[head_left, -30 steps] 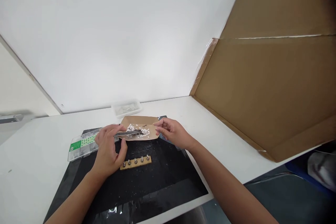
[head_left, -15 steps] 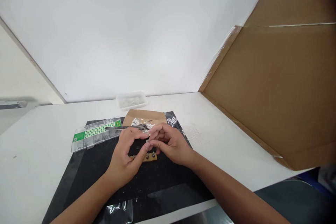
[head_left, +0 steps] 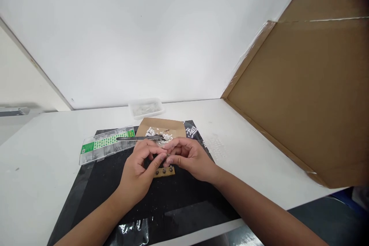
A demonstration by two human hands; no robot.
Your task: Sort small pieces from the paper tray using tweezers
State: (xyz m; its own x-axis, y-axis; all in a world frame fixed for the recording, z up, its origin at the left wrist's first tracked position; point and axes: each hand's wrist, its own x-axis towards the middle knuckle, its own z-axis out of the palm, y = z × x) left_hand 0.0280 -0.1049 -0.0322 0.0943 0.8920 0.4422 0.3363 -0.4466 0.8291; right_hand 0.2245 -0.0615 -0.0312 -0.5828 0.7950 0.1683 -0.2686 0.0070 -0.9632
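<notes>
My left hand [head_left: 141, 164] and my right hand [head_left: 188, 157] meet over the black mat, fingertips pinched close together. Between them is a tiny pale piece [head_left: 168, 155], too small to name; both hands seem to grip it. Just below the fingers lies a small tan block [head_left: 165, 172] with several round metal pieces on it, its left end partly hidden by my left hand. Beyond my fingertips, a pair of dark tweezers [head_left: 138, 138] rests across a brown paper sheet [head_left: 161, 123] strewn with small white pieces [head_left: 151, 132].
A clear compartment box with a green label [head_left: 106, 144] lies at the mat's left. A translucent tray [head_left: 146, 108] stands behind. White rectangular bits [head_left: 191, 131] lie at the mat's far right corner. Brown cardboard [head_left: 302, 96] rises at the right. The black mat [head_left: 144, 215] covers the near table.
My left thumb and fingers have closed in toward my right fingertips around the tiny piece. The view has shifted slightly, and more of the tan block's metal pieces show.
</notes>
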